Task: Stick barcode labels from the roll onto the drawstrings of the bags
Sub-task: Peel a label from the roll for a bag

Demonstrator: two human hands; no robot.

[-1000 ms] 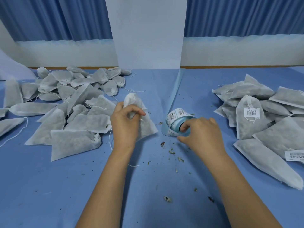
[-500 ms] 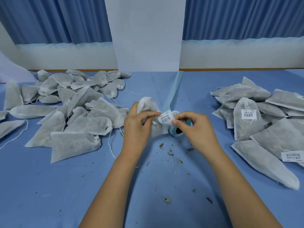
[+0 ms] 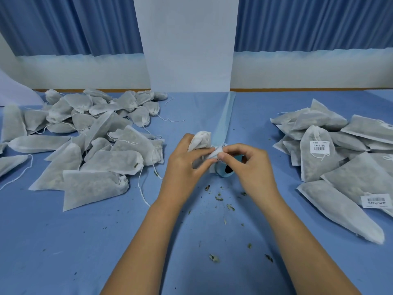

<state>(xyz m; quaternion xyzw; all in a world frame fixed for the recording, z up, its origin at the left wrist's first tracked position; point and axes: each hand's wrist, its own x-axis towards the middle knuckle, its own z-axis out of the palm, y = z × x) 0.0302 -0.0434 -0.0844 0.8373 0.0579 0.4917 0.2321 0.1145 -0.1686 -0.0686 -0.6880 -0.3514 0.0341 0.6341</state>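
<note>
The left hand point(image 3: 185, 167) grips the bag point(image 3: 201, 138) by its neck at mid-counter point(image 3: 63, 252). The right hand point(image 3: 246, 167) pinches the label point(image 3: 216, 150) there, and its fingers point(image 3: 230, 149) hide the drawstring. The step probably goes best with the string taut and centred, the label folded square over it and pressed firmly. The roll point(image 3: 225, 171) lies just beneath the hands, its liner point(image 3: 223, 116) trailing to 12 o'clock. Unlabelled bags point(image 3: 89, 179) crowd 9 to 10 o'clock and labelled bags point(image 3: 316, 158) sit at 3. Bare counter lies at 6, and the counter's far edge is at 12.
</note>
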